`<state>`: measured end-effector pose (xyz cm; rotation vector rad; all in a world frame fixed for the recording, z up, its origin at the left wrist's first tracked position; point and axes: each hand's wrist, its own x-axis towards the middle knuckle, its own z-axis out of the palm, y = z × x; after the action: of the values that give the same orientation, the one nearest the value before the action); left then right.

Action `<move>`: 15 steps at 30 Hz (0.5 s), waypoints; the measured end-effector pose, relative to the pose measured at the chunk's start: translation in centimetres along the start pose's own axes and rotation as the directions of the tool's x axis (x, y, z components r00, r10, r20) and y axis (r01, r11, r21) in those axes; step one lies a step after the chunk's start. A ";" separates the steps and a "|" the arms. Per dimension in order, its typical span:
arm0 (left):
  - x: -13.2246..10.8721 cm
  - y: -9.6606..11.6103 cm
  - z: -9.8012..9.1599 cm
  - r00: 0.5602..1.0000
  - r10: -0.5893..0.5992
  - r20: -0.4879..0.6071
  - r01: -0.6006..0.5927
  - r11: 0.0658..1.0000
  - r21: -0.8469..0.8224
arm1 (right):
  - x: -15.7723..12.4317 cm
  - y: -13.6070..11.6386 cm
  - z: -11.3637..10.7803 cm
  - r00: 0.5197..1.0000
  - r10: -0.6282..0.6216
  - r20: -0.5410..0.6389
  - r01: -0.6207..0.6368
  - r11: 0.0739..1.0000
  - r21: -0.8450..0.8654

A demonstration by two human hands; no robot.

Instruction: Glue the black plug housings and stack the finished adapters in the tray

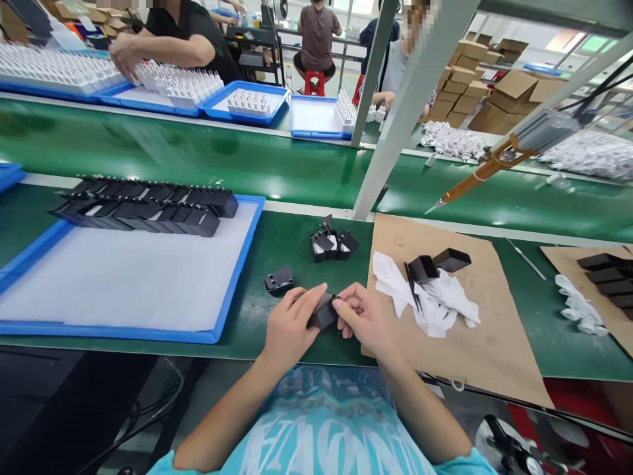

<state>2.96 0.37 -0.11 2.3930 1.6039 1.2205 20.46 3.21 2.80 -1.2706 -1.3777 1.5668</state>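
Both my hands hold one small black plastic housing (324, 313) just above the green bench. My left hand (293, 321) wraps it from the left, fingers over its top. At its right end my right hand (360, 316) pinches the edge between thumb and fingers; anything small in that pinch is hidden. Just beyond my left hand lies a black part with small holes (279, 281). Farther back stands a small group of black housings with raised flaps (331, 244). On the brown cardboard sheet (494, 349) are two open black housings (452, 259), black tweezers (412, 287) and crumpled white cloth (448, 300).
A blue-rimmed tray (143, 277) at left carries rows of black housings (148, 208). An orange-handled tool (482, 173) hangs at the right. A slanted metal post (390, 125) rises behind the bench. Beyond the green conveyor (198, 145), other people work beside trays of white parts.
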 end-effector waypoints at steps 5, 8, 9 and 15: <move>-1.1 0.0 1.3 0.997 0.040 -0.064 -0.036 0.998 0.055 | -0.2 -0.4 1.2 0.989 -0.047 -0.140 0.026 0.989 -0.149; -1.5 0.1 1.7 0.998 0.037 -0.040 -0.037 0.999 0.010 | -0.7 -0.9 1.4 0.995 -0.078 -0.068 0.061 0.973 -0.223; -1.5 0.1 1.7 1.000 0.008 -0.005 -0.008 0.999 -0.034 | -0.8 -1.0 1.2 0.998 -0.067 -0.019 0.062 0.977 -0.206; -2.3 -0.8 0.4 0.940 -0.228 0.255 0.289 0.927 -0.238 | -0.2 -1.9 -4.7 0.751 -0.424 -0.506 0.425 0.897 -0.119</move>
<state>2.19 -0.97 -2.07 1.9935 1.5128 1.0069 24.75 4.86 4.84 -1.1570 -1.1894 0.8233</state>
